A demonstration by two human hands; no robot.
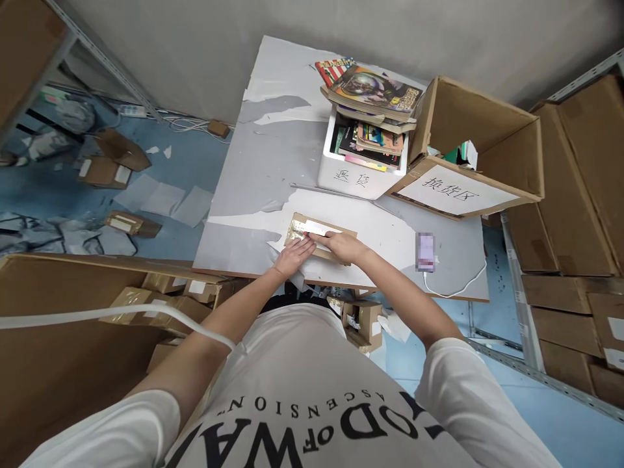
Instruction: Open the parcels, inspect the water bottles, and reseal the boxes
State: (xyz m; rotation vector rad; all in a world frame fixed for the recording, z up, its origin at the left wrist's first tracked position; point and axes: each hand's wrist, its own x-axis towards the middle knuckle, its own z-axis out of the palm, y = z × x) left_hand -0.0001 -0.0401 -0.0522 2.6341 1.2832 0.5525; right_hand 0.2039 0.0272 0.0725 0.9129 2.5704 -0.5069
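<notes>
A small flat cardboard parcel [350, 233] with a white label [316, 226] and shiny brown tape on its left end lies near the front edge of the table. My left hand [294, 256] rests on the parcel's left part, its fingers stretched out and lying flat. Reaching across from the right, my right hand [342, 246] has its fingers drawn together beside the label, close to my left fingertips. A tiny red spot shows at its fingertips; whatever they hold is too small to make out.
Behind the parcel stand a white bin [358, 181] piled with books [377, 91] and an open carton [529, 156]. A phone [426, 252] with a white cable lies at right. A large box [58, 364] holding parcels is at left. Papers [160, 198] litter the floor.
</notes>
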